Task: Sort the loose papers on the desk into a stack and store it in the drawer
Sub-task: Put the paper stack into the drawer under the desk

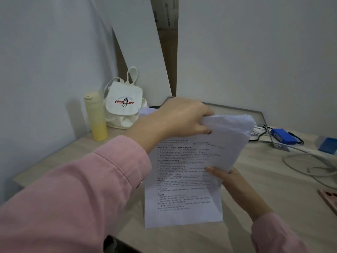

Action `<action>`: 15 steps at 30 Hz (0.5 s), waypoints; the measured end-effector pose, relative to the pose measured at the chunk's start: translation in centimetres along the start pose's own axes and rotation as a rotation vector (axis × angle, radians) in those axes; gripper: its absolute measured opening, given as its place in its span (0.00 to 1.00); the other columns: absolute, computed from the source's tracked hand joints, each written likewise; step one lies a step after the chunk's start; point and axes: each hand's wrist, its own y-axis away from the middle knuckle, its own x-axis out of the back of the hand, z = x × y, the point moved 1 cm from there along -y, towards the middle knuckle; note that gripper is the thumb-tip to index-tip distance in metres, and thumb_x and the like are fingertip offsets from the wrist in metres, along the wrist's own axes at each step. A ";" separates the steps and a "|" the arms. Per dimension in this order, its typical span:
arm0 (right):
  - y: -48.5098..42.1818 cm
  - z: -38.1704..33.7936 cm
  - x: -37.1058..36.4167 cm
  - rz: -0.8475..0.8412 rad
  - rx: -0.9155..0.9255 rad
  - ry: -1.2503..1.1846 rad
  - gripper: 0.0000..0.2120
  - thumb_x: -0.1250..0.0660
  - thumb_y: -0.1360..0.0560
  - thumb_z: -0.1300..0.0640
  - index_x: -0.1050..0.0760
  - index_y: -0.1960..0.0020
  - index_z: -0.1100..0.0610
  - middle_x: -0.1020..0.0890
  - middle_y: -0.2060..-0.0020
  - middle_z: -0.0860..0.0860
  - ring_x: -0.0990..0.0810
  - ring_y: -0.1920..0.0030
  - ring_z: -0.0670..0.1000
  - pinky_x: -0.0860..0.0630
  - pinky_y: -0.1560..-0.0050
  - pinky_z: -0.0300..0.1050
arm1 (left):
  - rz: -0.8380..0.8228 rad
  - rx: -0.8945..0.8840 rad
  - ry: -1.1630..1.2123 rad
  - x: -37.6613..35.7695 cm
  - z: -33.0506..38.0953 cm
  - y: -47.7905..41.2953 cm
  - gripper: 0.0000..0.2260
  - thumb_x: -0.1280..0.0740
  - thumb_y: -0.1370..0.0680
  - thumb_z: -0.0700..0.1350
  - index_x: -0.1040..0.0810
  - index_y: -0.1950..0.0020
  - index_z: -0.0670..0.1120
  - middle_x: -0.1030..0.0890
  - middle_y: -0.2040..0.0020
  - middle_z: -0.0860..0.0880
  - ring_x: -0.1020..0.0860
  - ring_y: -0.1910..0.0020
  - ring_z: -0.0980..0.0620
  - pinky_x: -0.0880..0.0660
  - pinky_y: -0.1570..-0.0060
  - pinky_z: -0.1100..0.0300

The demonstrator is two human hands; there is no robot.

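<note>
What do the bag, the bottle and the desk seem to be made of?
Bag: off-white cloth, likely canvas; it slumps and creases, with a printed logo.
Bottle: smooth matte yellow shell, plastic or coated metal; cannot tell which.
Desk: pale wood-grain surface, probably laminate; matte streaks.

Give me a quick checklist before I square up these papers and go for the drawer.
1. Left hand gripping the top edge of the papers: ok.
2. Right hand supporting the right side: ok.
3. Sheets aligned: not ok, the top edges are curled and fanned apart.
4. All loose sheets gathered: cannot tell, something pale shows behind the left wrist near the tote bag.
5. Bare desk in front for tapping the stack: ok.
6. Drawer open and reachable: cannot tell, no drawer in view.
</note>
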 end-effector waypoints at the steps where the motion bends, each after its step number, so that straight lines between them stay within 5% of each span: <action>1: 0.0 -0.1 0.1 -0.008 -0.015 0.028 0.14 0.30 0.32 0.59 0.20 0.46 0.59 0.15 0.50 0.54 0.17 0.49 0.55 0.22 0.48 0.48 | 0.023 0.006 -0.007 0.1 -0.2 0.3 0.15 0.38 0.23 0.56 0.24 0.41 0.50 0.19 0.48 0.50 0.24 0.48 0.47 0.31 0.59 0.57; 3: 0.2 -0.4 0.5 -0.007 -0.058 0.117 0.18 0.28 0.35 0.52 0.19 0.48 0.58 0.14 0.53 0.52 0.16 0.52 0.54 0.22 0.51 0.45 | 0.071 0.058 0.065 0.5 -1.1 1.2 0.15 0.38 0.23 0.56 0.25 0.40 0.51 0.19 0.46 0.49 0.24 0.46 0.46 0.33 0.56 0.59; 7: 0.9 -0.9 3.3 0.057 -0.080 0.228 0.27 0.25 0.44 0.42 0.19 0.49 0.55 0.14 0.54 0.53 0.15 0.55 0.54 0.21 0.51 0.48 | 0.217 0.220 0.450 1.4 -4.1 4.3 0.04 0.34 0.25 0.54 0.23 0.59 0.57 0.21 0.63 0.54 0.24 0.61 0.53 0.29 0.59 0.56; 10: 1.6 -1.4 4.8 0.033 -0.047 -0.027 0.21 0.28 0.34 0.48 0.23 0.43 0.53 0.16 0.49 0.56 0.16 0.52 0.54 0.19 0.51 0.49 | 0.290 0.416 0.769 -0.1 -6.4 6.7 0.10 0.33 0.25 0.52 0.19 0.48 0.50 0.17 0.55 0.52 0.19 0.58 0.54 0.23 0.55 0.57; 13: 1.7 -1.3 4.3 -0.015 -0.085 -0.259 0.26 0.23 0.40 0.49 0.24 0.43 0.52 0.15 0.51 0.54 0.15 0.53 0.54 0.17 0.59 0.49 | 0.338 0.569 1.058 -3.0 -7.4 8.8 0.04 0.33 0.26 0.49 0.21 0.52 0.55 0.15 0.59 0.55 0.17 0.64 0.59 0.21 0.66 0.66; 15: 1.7 -1.1 3.2 -0.005 -0.084 -0.296 0.21 0.27 0.37 0.50 0.23 0.45 0.52 0.14 0.54 0.53 0.15 0.56 0.54 0.18 0.62 0.49 | 0.361 0.686 1.226 -5.3 -7.5 10.0 0.03 0.33 0.25 0.48 0.21 0.53 0.55 0.14 0.60 0.54 0.16 0.65 0.57 0.21 0.69 0.64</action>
